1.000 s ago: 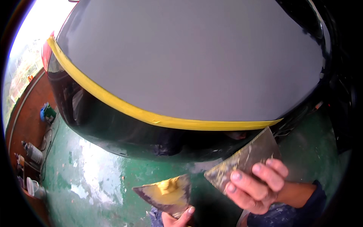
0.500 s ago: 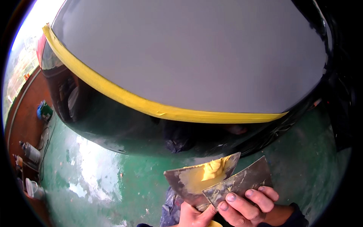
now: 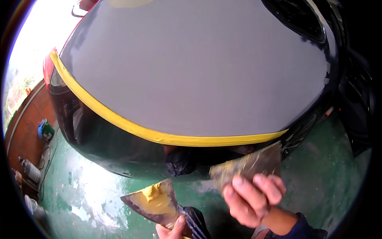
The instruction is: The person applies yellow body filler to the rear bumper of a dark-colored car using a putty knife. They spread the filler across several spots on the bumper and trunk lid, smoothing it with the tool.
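Your left hand (image 3: 172,230) grips one scraper (image 3: 170,195) bearing yellow putty (image 3: 151,193); your right hand (image 3: 254,199) grips a second scraper (image 3: 254,161), near the yellow tape (image 3: 179,140) on the car (image 3: 199,71).

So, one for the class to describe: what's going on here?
A person holds two flat spreaders beside a grey car panel edged with yellow tape. The left hand grips the loaded spreader, which carries yellow paste. The right hand grips the streaked spreader, near the tape's right end. The spreaders are apart.
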Demonstrator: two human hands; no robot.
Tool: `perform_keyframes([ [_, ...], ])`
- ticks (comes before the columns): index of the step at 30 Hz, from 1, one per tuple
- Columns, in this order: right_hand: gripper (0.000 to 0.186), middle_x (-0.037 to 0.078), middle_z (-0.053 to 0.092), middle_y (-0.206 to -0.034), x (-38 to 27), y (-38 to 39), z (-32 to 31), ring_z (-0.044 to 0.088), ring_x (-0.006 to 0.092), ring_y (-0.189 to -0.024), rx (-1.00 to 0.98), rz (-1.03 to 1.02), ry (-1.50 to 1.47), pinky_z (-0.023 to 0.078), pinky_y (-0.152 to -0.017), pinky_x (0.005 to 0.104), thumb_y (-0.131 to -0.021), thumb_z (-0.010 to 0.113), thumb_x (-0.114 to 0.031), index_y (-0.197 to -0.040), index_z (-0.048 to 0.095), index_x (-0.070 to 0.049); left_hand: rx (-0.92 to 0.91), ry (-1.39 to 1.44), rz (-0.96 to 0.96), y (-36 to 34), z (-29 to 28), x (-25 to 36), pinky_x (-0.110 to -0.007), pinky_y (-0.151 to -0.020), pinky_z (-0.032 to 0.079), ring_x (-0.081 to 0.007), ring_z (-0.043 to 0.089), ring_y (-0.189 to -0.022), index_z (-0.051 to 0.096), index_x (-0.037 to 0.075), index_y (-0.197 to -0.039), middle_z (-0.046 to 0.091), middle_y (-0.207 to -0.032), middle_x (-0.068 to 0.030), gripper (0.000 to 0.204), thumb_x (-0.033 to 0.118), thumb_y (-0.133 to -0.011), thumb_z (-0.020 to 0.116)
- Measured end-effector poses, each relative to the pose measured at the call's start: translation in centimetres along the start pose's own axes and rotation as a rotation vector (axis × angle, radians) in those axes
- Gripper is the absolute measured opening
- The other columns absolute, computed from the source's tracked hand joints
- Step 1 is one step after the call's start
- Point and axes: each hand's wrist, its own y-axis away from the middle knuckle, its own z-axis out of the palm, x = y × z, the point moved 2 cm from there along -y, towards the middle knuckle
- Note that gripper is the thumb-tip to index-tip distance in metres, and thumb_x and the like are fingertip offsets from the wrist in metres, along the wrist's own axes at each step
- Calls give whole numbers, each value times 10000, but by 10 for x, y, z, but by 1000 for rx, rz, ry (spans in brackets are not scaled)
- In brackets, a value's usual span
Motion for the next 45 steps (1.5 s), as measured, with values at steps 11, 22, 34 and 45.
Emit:
perform_keyframes([
  [11, 187, -99, 730, -1082, 7, -29, 59, 529, 165, -1054, 39, 74, 103, 333, -938, 332, -776, 798, -193, -961, 785, -213, -60, 39, -277, 39, -34, -22, -303, -426, 376, -145, 457, -426, 562, 66, -737, 502, -528, -29, 255, 144, -961, 655],
  [22, 166, 10, 740, -1052, 8, -48, 55, 550, 207, -992, 96, 51, 72, 375, -853, 310, -810, 760, -83, -973, 757, -113, -128, 31, -316, 36, -42, -21, -310, -440, 399, -160, 481, -437, 544, 55, -619, 515, -517, -47, 361, 139, -953, 653],
  [34, 182, 10, 742, -1043, 8, -45, 44, 538, 206, -973, 115, 48, 81, 375, -851, 315, -798, 760, -88, -979, 754, -103, -268, -7, -378, 38, -44, -18, -296, -572, 473, -144, 554, -528, 670, 19, -693, 608, -596, -50, 265, 156, -918, 705],
  [45, 188, -27, 745, -1031, -6, -39, 50, 528, 179, -905, -6, 62, 37, 358, -825, 298, -790, 768, -121, -977, 764, -140, -380, -16, -480, 45, -53, -20, -252, -557, 459, -92, 568, -598, 645, -4, -1113, 633, -710, -14, 274, 160, -910, 728],
])
